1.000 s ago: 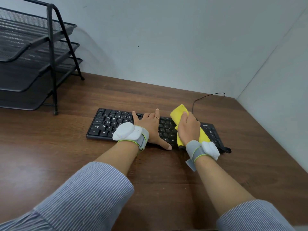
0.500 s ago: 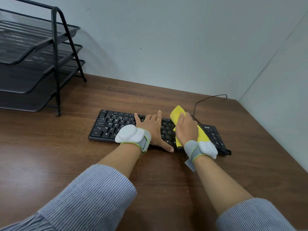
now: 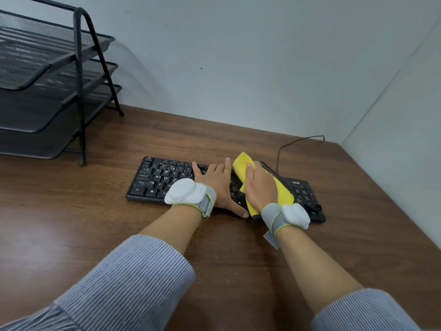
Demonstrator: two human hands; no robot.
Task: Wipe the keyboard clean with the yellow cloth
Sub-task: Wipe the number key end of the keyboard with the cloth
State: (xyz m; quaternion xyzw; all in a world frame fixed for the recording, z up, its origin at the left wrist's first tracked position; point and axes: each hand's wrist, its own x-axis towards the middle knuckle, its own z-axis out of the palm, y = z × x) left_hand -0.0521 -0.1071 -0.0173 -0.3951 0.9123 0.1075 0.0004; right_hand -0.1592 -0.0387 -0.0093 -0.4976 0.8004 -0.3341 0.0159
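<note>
A black keyboard [image 3: 160,180] lies across the middle of the wooden desk [image 3: 95,225]. My left hand [image 3: 218,185] rests flat on its middle keys, fingers spread, thumb at the front edge. My right hand [image 3: 259,187] presses the folded yellow cloth [image 3: 282,193] onto the keys just right of the left hand. The cloth sticks out beyond the fingertips and along the right side of the hand. Both wrists wear grey bands with white pods.
A black three-tier mesh tray rack [image 3: 55,91] stands at the back left of the desk. The keyboard's black cable [image 3: 290,144] loops toward the back right corner. Pale walls close the desk at the back and on the right.
My right hand and the cloth have slid left along the keyboard, closing the gap to my left hand. The left hand has stayed on the keys.
</note>
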